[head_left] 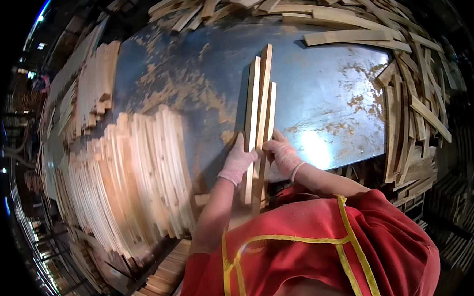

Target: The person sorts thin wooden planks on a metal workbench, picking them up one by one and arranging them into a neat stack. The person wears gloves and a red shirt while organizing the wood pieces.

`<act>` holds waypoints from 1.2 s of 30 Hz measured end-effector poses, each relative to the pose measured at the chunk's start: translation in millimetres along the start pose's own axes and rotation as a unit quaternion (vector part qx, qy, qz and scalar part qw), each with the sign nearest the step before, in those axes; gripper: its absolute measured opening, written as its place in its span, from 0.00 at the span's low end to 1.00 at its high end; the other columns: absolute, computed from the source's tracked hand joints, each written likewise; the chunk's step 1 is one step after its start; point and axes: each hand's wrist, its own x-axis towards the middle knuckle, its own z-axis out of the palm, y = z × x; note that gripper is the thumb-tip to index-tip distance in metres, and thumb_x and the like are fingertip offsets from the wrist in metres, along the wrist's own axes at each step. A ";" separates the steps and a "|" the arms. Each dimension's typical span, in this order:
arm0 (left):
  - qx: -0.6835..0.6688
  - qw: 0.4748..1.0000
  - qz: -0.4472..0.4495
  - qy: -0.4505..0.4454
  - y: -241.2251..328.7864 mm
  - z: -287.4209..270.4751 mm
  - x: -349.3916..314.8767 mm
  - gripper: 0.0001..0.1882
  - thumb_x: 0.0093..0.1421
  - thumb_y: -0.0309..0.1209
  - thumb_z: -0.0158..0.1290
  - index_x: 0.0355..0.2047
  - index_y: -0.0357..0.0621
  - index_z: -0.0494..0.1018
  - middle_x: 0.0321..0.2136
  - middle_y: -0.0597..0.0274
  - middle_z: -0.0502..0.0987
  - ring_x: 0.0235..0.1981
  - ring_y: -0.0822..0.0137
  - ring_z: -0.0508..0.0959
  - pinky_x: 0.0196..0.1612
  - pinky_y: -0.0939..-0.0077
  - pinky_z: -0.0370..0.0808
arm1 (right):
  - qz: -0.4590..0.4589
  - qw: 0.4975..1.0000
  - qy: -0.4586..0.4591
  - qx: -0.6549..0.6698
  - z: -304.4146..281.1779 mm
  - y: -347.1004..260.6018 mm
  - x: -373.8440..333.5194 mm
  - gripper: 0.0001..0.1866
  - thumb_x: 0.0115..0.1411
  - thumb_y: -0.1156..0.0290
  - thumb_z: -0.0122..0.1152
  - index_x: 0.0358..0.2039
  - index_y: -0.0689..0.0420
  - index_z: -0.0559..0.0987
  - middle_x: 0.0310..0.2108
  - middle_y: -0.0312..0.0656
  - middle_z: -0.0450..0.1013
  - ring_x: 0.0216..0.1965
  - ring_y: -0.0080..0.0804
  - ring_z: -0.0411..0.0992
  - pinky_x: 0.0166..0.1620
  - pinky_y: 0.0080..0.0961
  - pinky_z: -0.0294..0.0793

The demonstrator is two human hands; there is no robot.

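Three long wooden strips (262, 104) stand out in front of me over a metal table, side by side with their far ends uneven. My left hand (237, 161), in a pale knit glove, is closed on the left edge of the bundle, thumb across the nearest strip. On the other side my gloved right hand (284, 154) grips the right-hand strips, fingers curled round them. Both hands hold the strips near their lower part. The near ends reach back toward my red apron (300, 220), where they are partly hidden.
The metal tabletop (330, 84) carries scattered sawdust (183, 89). A row of stacked strips (137, 180) lies at left, with another stack (91, 83) farther back. Loose wood pieces (348, 19) pile along the far edge, and more boards (407, 117) lean at the right edge.
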 end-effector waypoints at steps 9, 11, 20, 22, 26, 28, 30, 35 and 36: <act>0.419 0.875 -0.080 0.230 -39.0 -17.6 -104.1 0.52 0.54 0.51 0.67 0.74 0.42 0.60 0.62 0.43 0.72 0.63 0.48 0.75 0.62 0.59 0.74 | -0.058 0.958 -0.115 -0.256 86.1 25.6 9.7 0.18 0.65 0.68 0.63 0.54 0.54 0.75 0.43 0.44 0.74 0.44 0.37 0.73 0.50 0.32 0.76; 0.514 0.798 0.099 0.299 -64.2 -33.0 -82.6 0.24 0.60 0.41 0.61 0.53 0.45 0.72 0.46 0.54 0.76 0.50 0.55 0.78 0.52 0.61 0.76 | -0.023 0.948 -0.179 -0.263 113.7 16.4 2.3 0.24 0.64 0.65 0.64 0.60 0.55 0.74 0.52 0.48 0.72 0.52 0.43 0.72 0.58 0.34 0.72; 0.580 0.726 -0.150 0.337 -105.4 -77.8 -113.3 0.51 0.63 0.56 0.57 0.78 0.42 0.51 0.77 0.50 0.53 0.77 0.50 0.54 0.76 0.54 0.54 | -0.113 0.854 0.312 -0.400 -143.2 -65.3 14.5 0.31 0.63 0.55 0.64 0.64 0.53 0.76 0.66 0.56 0.70 0.68 0.53 0.67 0.70 0.45 0.67; 0.571 0.745 -0.134 0.318 -78.6 -71.4 -99.0 0.53 0.63 0.57 0.57 0.78 0.42 0.50 0.78 0.50 0.52 0.78 0.50 0.52 0.77 0.55 0.52 | -0.197 0.700 0.528 -0.439 -276.5 -100.1 -33.0 0.31 0.62 0.55 0.66 0.62 0.57 0.77 0.55 0.53 0.77 0.54 0.51 0.76 0.61 0.45 0.75; 0.567 0.784 -0.031 0.251 -17.7 -38.5 -78.4 0.52 0.62 0.53 0.60 0.77 0.40 0.52 0.77 0.46 0.54 0.76 0.47 0.56 0.77 0.55 0.55 | -0.055 0.567 0.682 -0.459 -426.0 -119.0 -129.9 0.35 0.58 0.46 0.70 0.53 0.64 0.77 0.50 0.60 0.79 0.52 0.59 0.76 0.57 0.47 0.76; 0.581 0.775 0.098 0.229 -23.9 -25.2 -51.4 0.51 0.61 0.49 0.63 0.77 0.41 0.53 0.75 0.44 0.57 0.74 0.45 0.60 0.75 0.53 0.59 | 0.095 0.639 0.576 -0.501 -397.9 -128.0 -137.4 0.40 0.57 0.45 0.69 0.60 0.62 0.71 0.52 0.58 0.76 0.53 0.57 0.75 0.57 0.46 0.75; 0.531 0.812 0.166 0.179 8.4 13.3 -18.2 0.51 0.60 0.47 0.66 0.77 0.42 0.54 0.74 0.44 0.59 0.74 0.44 0.61 0.75 0.52 0.60 | 0.179 0.600 0.518 -0.583 -359.7 -119.5 -117.7 0.45 0.54 0.46 0.71 0.65 0.59 0.65 0.56 0.54 0.73 0.56 0.54 0.73 0.58 0.44 0.74; 0.421 0.847 0.319 0.063 64.0 122.1 34.7 0.50 0.55 0.44 0.71 0.73 0.45 0.61 0.71 0.46 0.62 0.70 0.44 0.64 0.70 0.46 0.65 | 0.110 0.684 0.337 -0.638 -289.9 -120.5 -108.4 0.52 0.50 0.53 0.74 0.73 0.51 0.60 0.65 0.54 0.68 0.64 0.57 0.69 0.67 0.44 0.70; 0.442 0.830 0.336 0.053 69.5 139.3 41.9 0.50 0.54 0.45 0.71 0.73 0.44 0.61 0.70 0.46 0.63 0.70 0.44 0.65 0.69 0.47 0.65 | 0.051 0.733 0.388 -0.557 -293.1 -116.7 -104.3 0.54 0.50 0.52 0.75 0.74 0.53 0.59 0.67 0.56 0.66 0.67 0.57 0.67 0.69 0.44 0.68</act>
